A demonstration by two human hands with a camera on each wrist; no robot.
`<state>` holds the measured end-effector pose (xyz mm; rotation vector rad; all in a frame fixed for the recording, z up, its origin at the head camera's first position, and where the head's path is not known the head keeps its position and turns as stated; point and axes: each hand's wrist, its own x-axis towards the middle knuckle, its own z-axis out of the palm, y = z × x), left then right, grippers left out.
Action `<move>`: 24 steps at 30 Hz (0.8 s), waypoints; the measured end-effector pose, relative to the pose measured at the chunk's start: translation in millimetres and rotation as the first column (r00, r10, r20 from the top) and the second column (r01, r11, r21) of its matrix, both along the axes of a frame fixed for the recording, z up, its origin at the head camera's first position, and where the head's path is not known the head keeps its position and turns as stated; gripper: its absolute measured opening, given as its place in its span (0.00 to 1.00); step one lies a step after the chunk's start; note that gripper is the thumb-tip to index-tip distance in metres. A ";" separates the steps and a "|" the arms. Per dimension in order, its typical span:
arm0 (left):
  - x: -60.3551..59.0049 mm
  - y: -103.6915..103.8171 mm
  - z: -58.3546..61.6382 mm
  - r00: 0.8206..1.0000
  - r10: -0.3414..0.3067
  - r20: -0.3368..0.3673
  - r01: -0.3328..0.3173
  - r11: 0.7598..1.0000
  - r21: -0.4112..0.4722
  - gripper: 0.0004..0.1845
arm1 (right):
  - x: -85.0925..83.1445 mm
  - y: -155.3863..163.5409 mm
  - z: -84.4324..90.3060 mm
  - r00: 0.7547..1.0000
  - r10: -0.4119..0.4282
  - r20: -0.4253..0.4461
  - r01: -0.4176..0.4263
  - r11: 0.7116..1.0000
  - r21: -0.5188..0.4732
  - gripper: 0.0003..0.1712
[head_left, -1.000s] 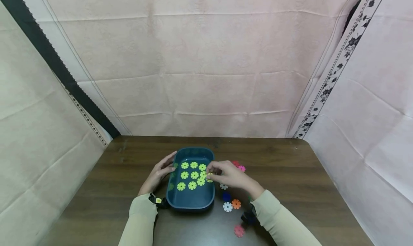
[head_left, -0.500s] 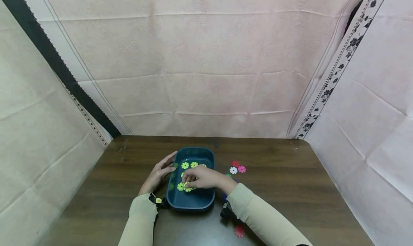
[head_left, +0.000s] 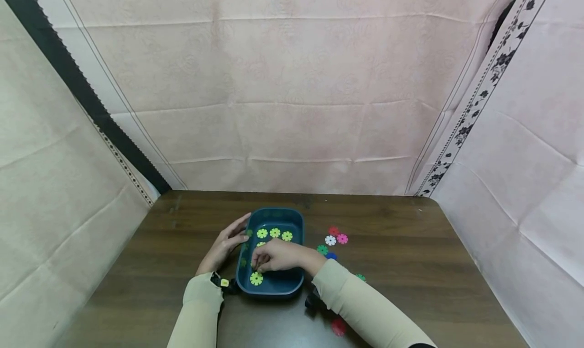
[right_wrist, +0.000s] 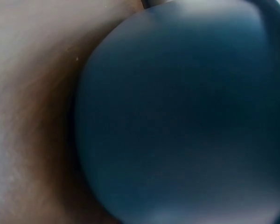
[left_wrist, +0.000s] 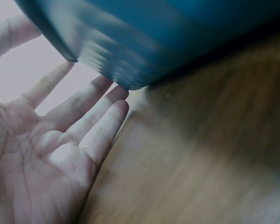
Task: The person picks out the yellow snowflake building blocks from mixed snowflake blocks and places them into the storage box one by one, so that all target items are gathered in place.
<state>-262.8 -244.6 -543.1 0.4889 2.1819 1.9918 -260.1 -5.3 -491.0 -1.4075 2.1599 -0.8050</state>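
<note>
Cream long sleeves — black wrist straps, bare hands.

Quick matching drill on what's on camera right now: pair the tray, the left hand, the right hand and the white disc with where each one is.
Things:
1. tray
2. left hand
3. right hand
4. white disc

Places:
A. on the bare table, right of the tray, between red and pink discs
B. inside the tray, over the yellow-green discs
C. against the tray's outer left wall, fingers straight
D. on the dark wooden table, between the two arms

Pairs: 1-D, 2-C, 3-B, 4-A
</note>
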 end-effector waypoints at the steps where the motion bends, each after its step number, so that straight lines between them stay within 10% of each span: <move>1: 0.2 0.0 0.1 1.000 -0.002 -0.001 0.002 1.000 0.001 0.32 | 0.2 -0.2 -0.2 1.000 0.005 -0.005 -0.005 1.000 -0.008 0.07; 24: -1.0 0.1 -0.7 1.000 -0.002 0.014 0.002 1.000 -0.004 0.32 | -6.0 31.1 19.2 0.994 -0.073 -0.087 0.058 0.985 -0.161 0.09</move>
